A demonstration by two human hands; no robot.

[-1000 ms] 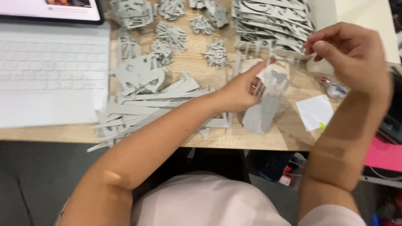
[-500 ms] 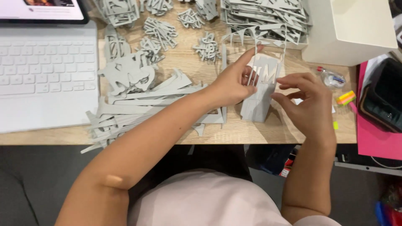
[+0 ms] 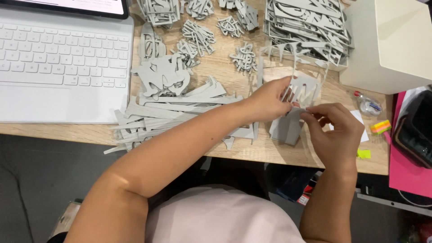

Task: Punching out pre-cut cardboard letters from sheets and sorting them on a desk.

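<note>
— What's on the wooden desk (image 3: 265, 155)?
— Grey cutouts, right of the white keyboard (image 3: 63, 58).
— The hands?
— Left hand (image 3: 266, 100) and right hand (image 3: 335, 132) both pinch a grey cut card sheet (image 3: 297, 105), further right.

A single head-worn camera looks steeply down from above the person's chest, close to the work. The wooden desk (image 3: 234, 67) fills the upper frame, with its near edge crossing the middle. Both forearms reach up from the bottom edge. The floor shows below. No second view shares the scene.
</note>
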